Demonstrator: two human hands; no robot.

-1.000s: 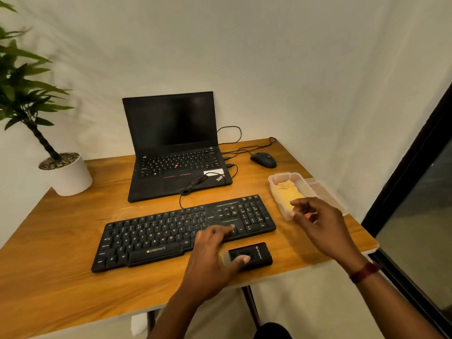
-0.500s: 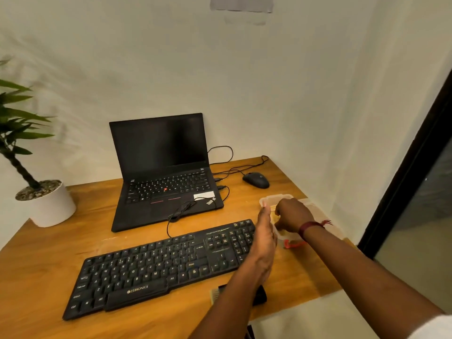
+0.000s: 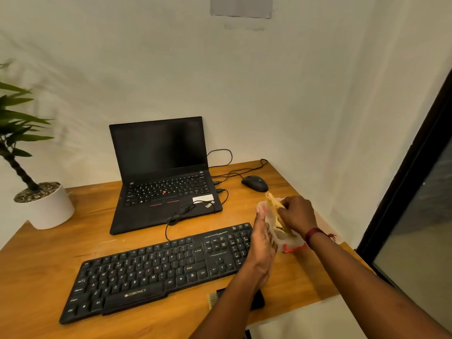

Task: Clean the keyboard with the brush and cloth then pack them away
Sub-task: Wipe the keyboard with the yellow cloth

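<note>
A black keyboard [image 3: 156, 267] lies across the front of the wooden desk [image 3: 93, 223]. To its right stands a clear plastic box [image 3: 265, 211] with a red clip. My right hand [image 3: 297, 214] is shut on a yellow cloth [image 3: 275, 204] and holds it partly raised out of the box. My left hand [image 3: 261, 238] rests flat against the box's left side with its fingers straight. The black brush [image 3: 215, 298] with pale bristles lies near the desk's front edge, mostly hidden under my left forearm.
A black laptop [image 3: 161, 174] stands open behind the keyboard, with cables trailing to a black mouse [image 3: 254, 183]. A potted plant [image 3: 41, 204] sits at the far left. The desk's right edge lies just beyond the box, beside a dark door frame [image 3: 403, 167].
My left hand left the brush and moved up to the box's side. My right hand reached into the box and lifted the yellow cloth. The camera tilted upward.
</note>
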